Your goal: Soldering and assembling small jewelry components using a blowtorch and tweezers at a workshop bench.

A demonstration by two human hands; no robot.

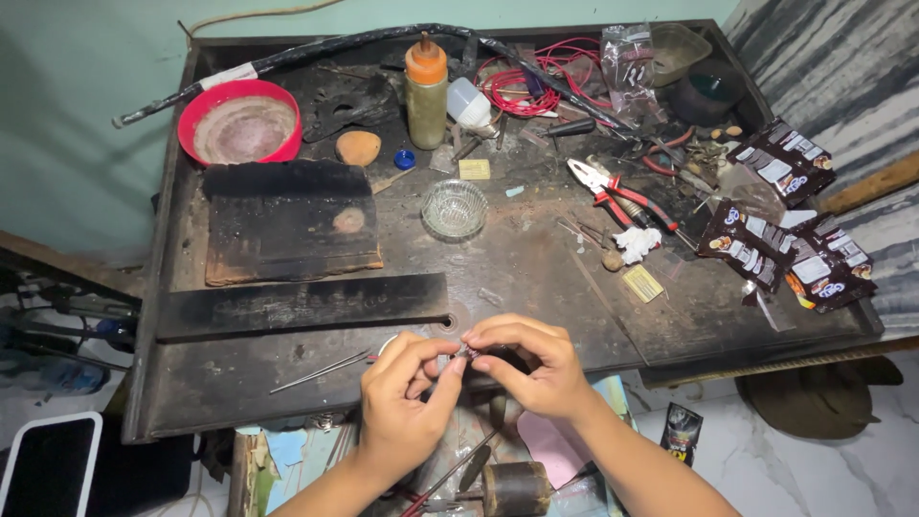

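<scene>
Together, hands (469,378) pinch small part (459,353) over workbench (536,278) near edge; bare surface beyond.

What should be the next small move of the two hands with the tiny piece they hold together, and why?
Probably a slight lowering of both hands toward the workbench. The left hand and right hand pinch one tiny piece between their fingertips at the near edge, partly over the gap and the clutter below. If it slipped there, it would likely be lost. What the piece is cannot be told.
</scene>
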